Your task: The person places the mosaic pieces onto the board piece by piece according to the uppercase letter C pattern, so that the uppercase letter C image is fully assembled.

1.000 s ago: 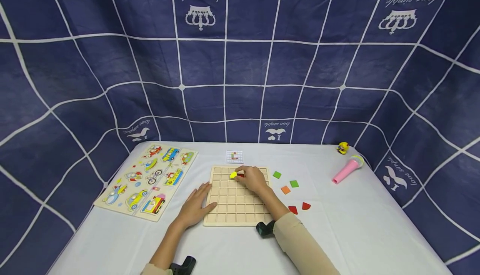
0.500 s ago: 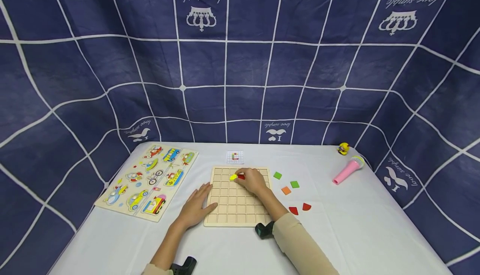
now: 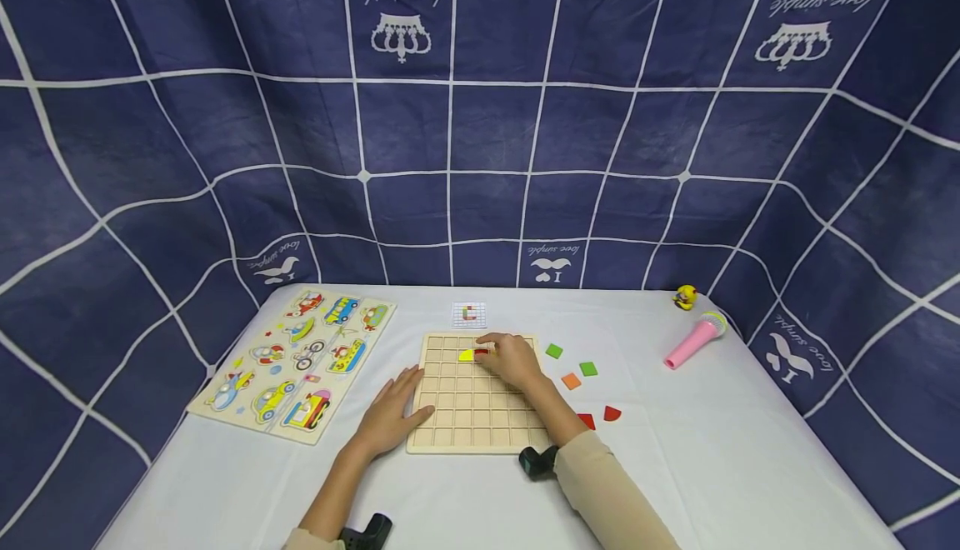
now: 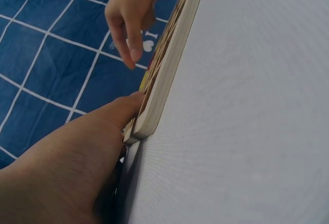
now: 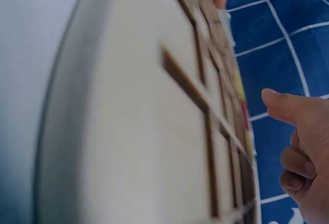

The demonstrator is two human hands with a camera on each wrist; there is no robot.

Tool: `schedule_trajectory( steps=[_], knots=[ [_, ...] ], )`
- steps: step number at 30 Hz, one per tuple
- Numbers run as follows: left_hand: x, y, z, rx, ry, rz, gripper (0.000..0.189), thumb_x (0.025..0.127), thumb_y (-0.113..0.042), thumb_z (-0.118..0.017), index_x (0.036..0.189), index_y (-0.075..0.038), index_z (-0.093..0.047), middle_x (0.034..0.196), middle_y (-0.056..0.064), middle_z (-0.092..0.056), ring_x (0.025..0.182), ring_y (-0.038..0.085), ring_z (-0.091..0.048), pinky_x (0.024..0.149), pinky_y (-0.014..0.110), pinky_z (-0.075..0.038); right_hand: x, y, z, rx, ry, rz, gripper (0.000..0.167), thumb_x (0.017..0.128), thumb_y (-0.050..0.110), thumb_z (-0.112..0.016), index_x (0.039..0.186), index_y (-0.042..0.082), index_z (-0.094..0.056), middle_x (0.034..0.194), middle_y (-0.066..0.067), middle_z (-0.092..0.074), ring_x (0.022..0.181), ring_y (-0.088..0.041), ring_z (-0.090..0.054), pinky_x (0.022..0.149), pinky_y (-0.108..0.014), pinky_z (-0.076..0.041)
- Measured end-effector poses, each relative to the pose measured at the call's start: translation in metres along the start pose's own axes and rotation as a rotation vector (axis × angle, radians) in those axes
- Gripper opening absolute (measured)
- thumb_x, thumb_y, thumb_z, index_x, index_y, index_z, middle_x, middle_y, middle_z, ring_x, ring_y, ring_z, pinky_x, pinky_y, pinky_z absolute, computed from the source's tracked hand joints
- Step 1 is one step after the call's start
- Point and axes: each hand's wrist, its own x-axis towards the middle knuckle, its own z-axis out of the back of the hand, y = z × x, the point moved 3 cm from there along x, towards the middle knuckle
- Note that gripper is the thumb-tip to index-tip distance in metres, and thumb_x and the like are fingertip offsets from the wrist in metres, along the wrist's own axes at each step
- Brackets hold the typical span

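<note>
A wooden grid board point(image 3: 465, 419) lies on the white table. In its upper part sit a yellow piece point(image 3: 466, 356) with a rounded side and, beside it, a red piece point(image 3: 481, 352). My right hand point(image 3: 512, 360) hovers just over these pieces, partly covering that area; both wrist views show its fingertips apart from the board and holding nothing. The right wrist view shows a second yellow patch point(image 5: 249, 139) past the red one. My left hand point(image 3: 391, 411) rests along the board's left edge, thumb on the top face and fingers extended.
Green squares point(image 3: 588, 368), an orange square point(image 3: 572, 382) and red quarter-round pieces point(image 3: 612, 412) lie right of the board. Behind it is a small pattern card point(image 3: 469, 314). A vehicle puzzle point(image 3: 292, 358) lies left; a pink microphone point(image 3: 696, 341) and yellow duck toy point(image 3: 685, 297) lie far right.
My right hand has let go of the yellow piece, which now lies flat on the board, and its fingers have shifted slightly right. My left hand has stayed put.
</note>
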Motion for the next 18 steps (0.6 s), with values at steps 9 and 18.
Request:
schedule_trajectory(
  steps=[9,18],
  knots=[
    [-0.001,-0.001,0.000,-0.010,0.001,0.003,0.072,0.087,-0.037,-0.061,0.142,-0.002,-0.032,0.147,0.014,-0.029,0.138,0.028,-0.018,0.112,0.042,-0.009,-0.014,-0.022,0.044,0.027,-0.112,-0.027,0.026,0.081,0.025,-0.072,0.104,0.013,-0.070,0.047,0.007,-0.030,0.043,-0.006,-0.021,0.039,-0.020,-0.019],
    [0.000,0.000,0.000,0.000,-0.001,0.004,0.072,0.087,-0.037,-0.061,0.143,-0.003,-0.032,0.147,0.014,-0.029,0.138,0.028,-0.018,0.112,0.043,-0.009,-0.032,-0.072,0.079,-0.087,-0.149,-0.165,0.029,0.079,0.026,-0.074,0.104,0.012,-0.070,0.051,0.002,-0.036,0.046,-0.011,-0.026,0.040,-0.024,-0.022]
  ],
)
